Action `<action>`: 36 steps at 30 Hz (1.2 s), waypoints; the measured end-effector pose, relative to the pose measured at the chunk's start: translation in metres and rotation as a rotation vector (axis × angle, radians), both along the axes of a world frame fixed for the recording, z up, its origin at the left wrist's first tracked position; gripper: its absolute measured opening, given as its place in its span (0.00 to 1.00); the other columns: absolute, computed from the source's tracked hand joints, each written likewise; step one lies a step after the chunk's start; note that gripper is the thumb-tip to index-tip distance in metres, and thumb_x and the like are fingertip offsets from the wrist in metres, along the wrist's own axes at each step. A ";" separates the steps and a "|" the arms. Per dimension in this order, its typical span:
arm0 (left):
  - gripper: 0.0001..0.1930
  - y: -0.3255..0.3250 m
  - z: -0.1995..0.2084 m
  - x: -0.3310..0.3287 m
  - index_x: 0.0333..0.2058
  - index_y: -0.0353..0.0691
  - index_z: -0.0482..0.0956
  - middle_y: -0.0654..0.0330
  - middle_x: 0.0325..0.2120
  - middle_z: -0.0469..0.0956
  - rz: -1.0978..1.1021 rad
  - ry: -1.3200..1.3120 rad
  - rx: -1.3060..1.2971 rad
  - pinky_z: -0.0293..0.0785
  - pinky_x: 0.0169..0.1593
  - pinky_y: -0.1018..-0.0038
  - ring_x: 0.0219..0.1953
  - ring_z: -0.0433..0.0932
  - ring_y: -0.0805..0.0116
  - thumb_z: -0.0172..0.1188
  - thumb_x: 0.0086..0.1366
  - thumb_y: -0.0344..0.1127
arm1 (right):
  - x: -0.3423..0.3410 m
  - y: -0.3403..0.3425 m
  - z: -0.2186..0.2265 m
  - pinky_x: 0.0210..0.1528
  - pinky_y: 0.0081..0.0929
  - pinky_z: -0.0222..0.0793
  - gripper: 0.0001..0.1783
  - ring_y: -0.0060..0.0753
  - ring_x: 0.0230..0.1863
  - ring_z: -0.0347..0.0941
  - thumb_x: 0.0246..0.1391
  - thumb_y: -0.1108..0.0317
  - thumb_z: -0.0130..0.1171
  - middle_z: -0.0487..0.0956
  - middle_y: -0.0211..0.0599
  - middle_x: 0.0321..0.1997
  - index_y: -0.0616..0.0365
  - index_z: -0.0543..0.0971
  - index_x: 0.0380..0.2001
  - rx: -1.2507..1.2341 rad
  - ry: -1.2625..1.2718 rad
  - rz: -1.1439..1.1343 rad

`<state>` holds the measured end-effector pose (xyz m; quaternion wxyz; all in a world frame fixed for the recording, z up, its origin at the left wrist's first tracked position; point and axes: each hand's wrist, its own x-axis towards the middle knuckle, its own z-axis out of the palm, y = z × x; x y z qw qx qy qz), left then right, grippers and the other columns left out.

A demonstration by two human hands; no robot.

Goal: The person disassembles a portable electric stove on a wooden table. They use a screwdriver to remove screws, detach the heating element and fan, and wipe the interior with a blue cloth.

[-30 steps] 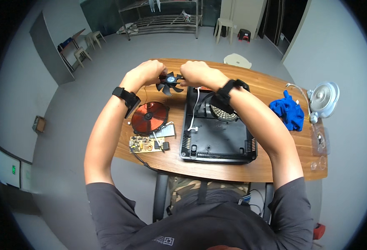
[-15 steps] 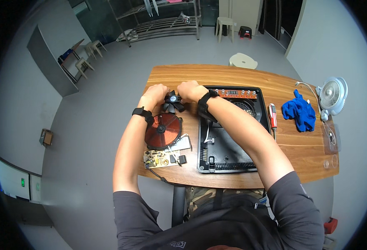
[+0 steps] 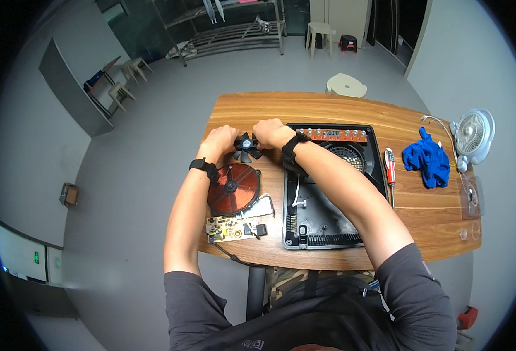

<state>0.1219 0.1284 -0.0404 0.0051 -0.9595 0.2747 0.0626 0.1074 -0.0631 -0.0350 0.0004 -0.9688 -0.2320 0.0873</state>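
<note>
Between my two hands, at the far left of the table, is a small black cooling fan [image 3: 246, 146] with spread blades. My left hand [image 3: 221, 140] grips its left side with curled fingers, and my right hand [image 3: 271, 134] has its fingers closed at the right side. The fingertips are partly hidden behind the hands. Just below lies a round copper induction coil [image 3: 232, 188], close to my left wrist. My right forearm reaches across an open black cooker housing [image 3: 322, 225], which has an orange button circuit board [image 3: 333, 135] along its far edge.
A tan circuit board [image 3: 228, 229] with a cord lies at the near left. Right of the housing are a red-and-white screwdriver [image 3: 390, 169], a crumpled blue cloth [image 3: 426, 158], a white desk fan [image 3: 473, 136] and a clear plastic container [image 3: 472, 198]. A stool [image 3: 347, 86] stands beyond the table.
The whole view has shifted slightly, with the table appearing a little to the right and lower. Both hands stay at the small black fan, and its blades sit at a slightly different angle.
</note>
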 end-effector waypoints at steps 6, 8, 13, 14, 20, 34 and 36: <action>0.26 0.013 0.007 -0.011 0.51 0.42 0.81 0.52 0.45 0.85 -0.017 -0.094 -0.025 0.79 0.53 0.60 0.50 0.82 0.50 0.73 0.51 0.28 | -0.010 -0.024 0.028 0.52 0.38 0.79 0.20 0.45 0.51 0.83 0.53 0.53 0.71 0.87 0.43 0.46 0.56 0.86 0.42 0.036 -0.084 -0.013; 0.27 0.005 0.020 -0.017 0.53 0.42 0.81 0.52 0.46 0.85 0.019 -0.073 -0.032 0.79 0.53 0.61 0.51 0.82 0.51 0.73 0.52 0.29 | -0.011 -0.053 0.046 0.53 0.40 0.79 0.22 0.48 0.52 0.82 0.54 0.52 0.70 0.86 0.47 0.48 0.58 0.86 0.43 0.015 -0.082 -0.016; 0.25 -0.044 0.045 -0.024 0.53 0.41 0.81 0.50 0.46 0.84 -0.074 -0.055 -0.096 0.78 0.55 0.60 0.52 0.82 0.51 0.71 0.55 0.31 | -0.030 -0.148 0.081 0.54 0.43 0.79 0.22 0.51 0.52 0.82 0.56 0.52 0.68 0.85 0.49 0.49 0.60 0.85 0.43 -0.006 -0.153 -0.163; 0.24 -0.056 0.048 -0.025 0.53 0.41 0.81 0.50 0.46 0.84 -0.122 -0.065 -0.113 0.78 0.55 0.60 0.52 0.82 0.50 0.71 0.55 0.31 | -0.037 -0.165 0.084 0.53 0.44 0.78 0.22 0.52 0.52 0.82 0.56 0.52 0.68 0.85 0.50 0.48 0.60 0.85 0.43 -0.015 -0.156 -0.200; 0.19 -0.162 0.059 -0.047 0.49 0.41 0.82 0.51 0.43 0.83 -0.374 -0.064 -0.125 0.78 0.52 0.57 0.49 0.81 0.47 0.70 0.58 0.35 | -0.077 -0.290 0.062 0.50 0.48 0.78 0.22 0.58 0.47 0.82 0.58 0.50 0.65 0.85 0.55 0.42 0.61 0.86 0.38 0.001 -0.213 -0.384; 0.17 -0.275 0.015 -0.044 0.45 0.39 0.84 0.53 0.43 0.81 -0.415 -0.131 -0.196 0.79 0.53 0.57 0.49 0.80 0.48 0.71 0.57 0.35 | -0.171 -0.350 0.002 0.54 0.46 0.77 0.38 0.58 0.52 0.80 0.63 0.37 0.54 0.83 0.59 0.48 0.68 0.78 0.51 0.132 0.015 -0.663; 0.17 -0.273 0.011 -0.041 0.45 0.39 0.84 0.53 0.42 0.81 -0.418 -0.119 -0.224 0.79 0.52 0.57 0.49 0.80 0.48 0.71 0.57 0.35 | -0.170 -0.350 -0.003 0.54 0.46 0.77 0.38 0.58 0.52 0.80 0.62 0.37 0.55 0.83 0.59 0.48 0.69 0.79 0.50 0.170 0.021 -0.659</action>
